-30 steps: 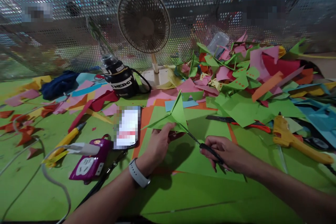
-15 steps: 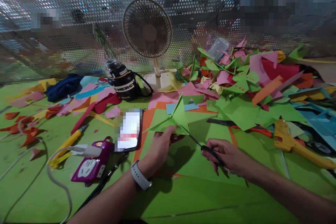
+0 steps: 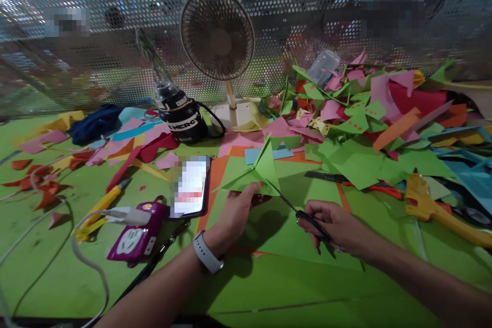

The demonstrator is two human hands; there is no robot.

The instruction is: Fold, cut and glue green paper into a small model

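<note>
In the head view, the left hand [image 3: 236, 213] holds a folded piece of green paper [image 3: 266, 166], with the thumb on top and the other fingers partly hidden under it. The paper has pointy corners, and one sticks up. It is in the middle, above some flat green sheets [image 3: 303, 238] on the green table [image 3: 38, 277]. The right hand [image 3: 326, 223] is curled around the black handles of the scissors [image 3: 313, 226]. The thin blades point up and to the left, and the tip is at the folded paper. I can't tell if the blades are cutting into it.

A pale watch [image 3: 207, 252] is on the left wrist. Left of the left hand are a phone [image 3: 191, 187] and a purple box [image 3: 138, 230] with a white plug [image 3: 128, 216]. To the right lie red-handled scissors [image 3: 386, 188] and a yellow glue gun [image 3: 442, 207]. At the back stand a black bottle [image 3: 180, 118] and a fan [image 3: 220, 41], with a big heap of paper scraps [image 3: 357, 125] on the right.
</note>
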